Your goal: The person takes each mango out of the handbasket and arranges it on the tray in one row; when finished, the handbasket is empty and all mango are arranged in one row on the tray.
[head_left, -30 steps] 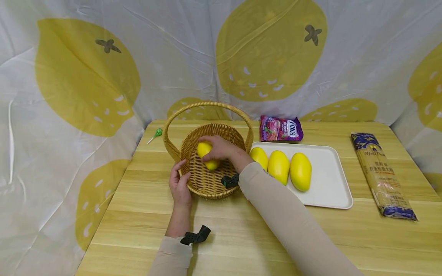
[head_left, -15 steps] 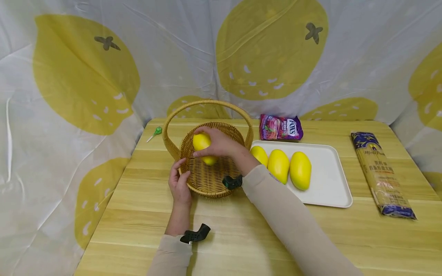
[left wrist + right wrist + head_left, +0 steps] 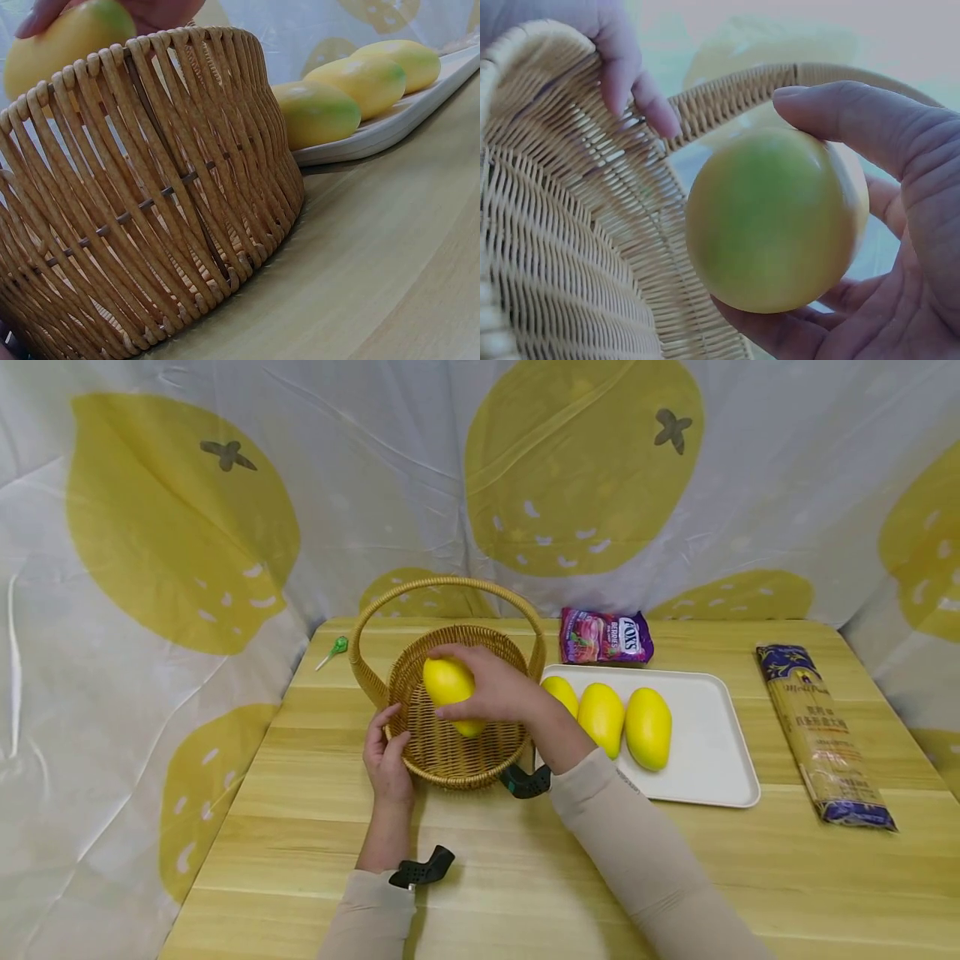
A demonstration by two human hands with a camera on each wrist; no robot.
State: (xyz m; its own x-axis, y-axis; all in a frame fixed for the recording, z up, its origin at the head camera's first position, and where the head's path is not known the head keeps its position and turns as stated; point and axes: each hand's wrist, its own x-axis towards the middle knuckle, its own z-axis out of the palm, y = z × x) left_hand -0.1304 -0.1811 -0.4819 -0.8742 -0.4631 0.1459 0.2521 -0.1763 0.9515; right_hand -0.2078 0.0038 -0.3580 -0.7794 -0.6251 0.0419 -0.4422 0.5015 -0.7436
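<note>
My right hand [image 3: 501,690] grips a yellow mango [image 3: 448,683] over the round wicker basket [image 3: 450,779]. Thumb and fingers lie on opposite sides of the fruit, and its green-tinged end [image 3: 757,210] faces the right wrist camera. In the left wrist view this mango [image 3: 71,45] shows at the height of the basket's rim and partly above it. No other fruit shows inside the basket. At the basket's left rim, my left hand [image 3: 390,770] holds on, with fingertips over the edge in the right wrist view. The basket's tall arched handle [image 3: 450,582] rises behind the mango.
Right of the basket, a white tray [image 3: 712,735] bears three mangoes [image 3: 648,728] side by side. Behind the tray lies a purple candy bag [image 3: 606,636]. A pasta packet [image 3: 825,735] is at far right. A green lollipop [image 3: 339,646] lies left, near the curtain [image 3: 360,485].
The mango has come up from the basket's floor in my right hand, then shifted slightly right and toward me. My left hand keeps its place at the rim.
</note>
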